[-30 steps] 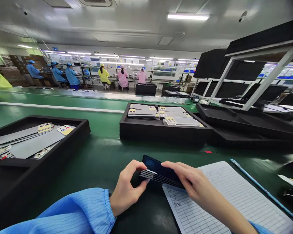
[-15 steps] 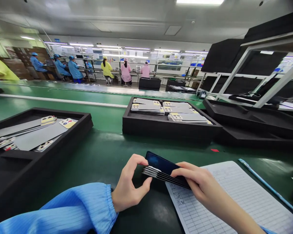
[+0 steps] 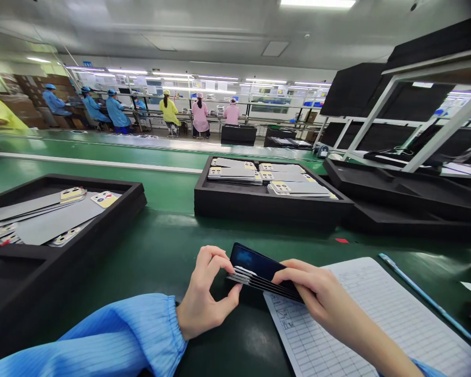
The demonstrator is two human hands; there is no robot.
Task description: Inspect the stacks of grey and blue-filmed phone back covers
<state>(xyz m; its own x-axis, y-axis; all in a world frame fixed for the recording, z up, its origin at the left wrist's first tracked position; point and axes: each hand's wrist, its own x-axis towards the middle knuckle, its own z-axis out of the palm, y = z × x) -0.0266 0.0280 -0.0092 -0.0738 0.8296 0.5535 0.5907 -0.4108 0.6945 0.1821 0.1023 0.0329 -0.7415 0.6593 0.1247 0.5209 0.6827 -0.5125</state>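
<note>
A stack of several thin, glossy dark phone back panels (image 3: 255, 262) is tilted over the green work surface, its layered left edges fanned slightly apart. My right hand (image 3: 320, 288) grips the right end, fingers on top and the underside hidden. At the left end, my left hand (image 3: 204, 296) has its index finger and thumb closed around the corner edges of the panels. The stack's right end overlaps the upper left part of a lined paper sheet (image 3: 361, 309) with handwriting.
A black tray (image 3: 267, 206) ahead holds piles of grey panels (image 3: 298, 188) with yellow camera areas. Another black tray (image 3: 137, 196) with loose panels stands left. Empty-looking black trays (image 3: 408, 212) sit right, near a blue pen-like stick (image 3: 427, 296). Co-workers (image 3: 168, 110) sit far behind.
The whole view has shifted slightly. My left fingertips have shifted a little at the panel edges; my right hand keeps its grip on the stack.
</note>
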